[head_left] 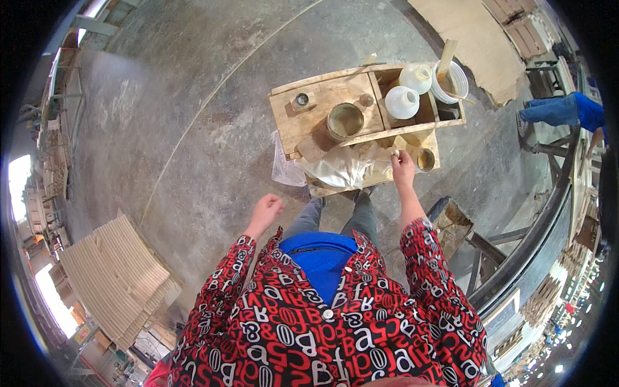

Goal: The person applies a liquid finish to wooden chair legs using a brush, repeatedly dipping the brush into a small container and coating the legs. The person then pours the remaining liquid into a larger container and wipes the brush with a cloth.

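My right hand [403, 169] reaches over the lower shelf of a wooden cart, with thumb and fingers pinched at something small and pale. Right of it stands an open can [425, 159]. A white cloth or plastic sheet [342, 168] hangs over the shelf to its left. My left hand [267, 208] hovers in front of my body, fingers curled, with nothing visible in them. On the wooden top [309, 122] stand a large open can [345, 121], a small jar [302, 99] and a small brown round object [366, 100].
Two white plastic bottles [402, 103] sit in the cart's compartments. A white bucket [459, 84] with a wooden stick stands at the right end. Stacked corrugated sheets [116, 277] lie at left. A person in blue [567, 111] stands far right, beside a metal frame [535, 238].
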`<state>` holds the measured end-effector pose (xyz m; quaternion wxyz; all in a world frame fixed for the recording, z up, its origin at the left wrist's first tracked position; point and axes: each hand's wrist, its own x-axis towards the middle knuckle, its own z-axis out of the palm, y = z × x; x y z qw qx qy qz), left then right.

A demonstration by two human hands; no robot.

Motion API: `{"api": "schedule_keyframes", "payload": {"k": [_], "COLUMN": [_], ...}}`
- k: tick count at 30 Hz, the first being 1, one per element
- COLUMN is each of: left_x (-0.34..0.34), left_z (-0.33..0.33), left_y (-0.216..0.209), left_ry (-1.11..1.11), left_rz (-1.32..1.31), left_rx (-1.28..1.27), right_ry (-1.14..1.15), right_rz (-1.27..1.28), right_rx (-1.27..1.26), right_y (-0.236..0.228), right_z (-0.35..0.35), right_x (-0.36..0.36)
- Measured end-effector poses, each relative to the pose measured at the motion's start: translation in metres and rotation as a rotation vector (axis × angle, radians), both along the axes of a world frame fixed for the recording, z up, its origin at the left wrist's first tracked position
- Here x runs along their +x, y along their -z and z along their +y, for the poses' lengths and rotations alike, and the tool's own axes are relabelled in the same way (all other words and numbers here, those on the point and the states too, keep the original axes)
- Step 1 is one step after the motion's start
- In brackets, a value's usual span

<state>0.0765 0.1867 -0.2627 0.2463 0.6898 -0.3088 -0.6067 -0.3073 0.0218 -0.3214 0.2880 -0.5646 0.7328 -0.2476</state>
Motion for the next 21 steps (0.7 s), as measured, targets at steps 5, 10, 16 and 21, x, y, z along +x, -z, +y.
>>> {"api": "schedule_keyframes", "payload": {"k": [5,10,16,21], "left_x": [-0.005,-0.039,-0.031,-0.023], "left_z": [-0.027,-0.041,-0.043,0.041], "left_y": [-0.015,-0.053,-0.091,-0.159], "left_ry": [0.197,-0.055,-0.118,-0.292], "left_rz": [0.309,0.800,0.905,0.838], "left_rx": [-0.069,-0.057,-0.067,-0.200], "right_ry": [-0.132,-0.539,-0.058,-0.078], "right_rz": [-0.636,-0.673,-0.180,0.011], "right_rx": [0.027,0.193,-0.390,-0.383], "right_y": [-0.062,-0.114,-0.125,-0.178], "right_z": [0.033,0.074,0.006,0.024], "right_x": [0.075,0.140,0.169,0.207]}}
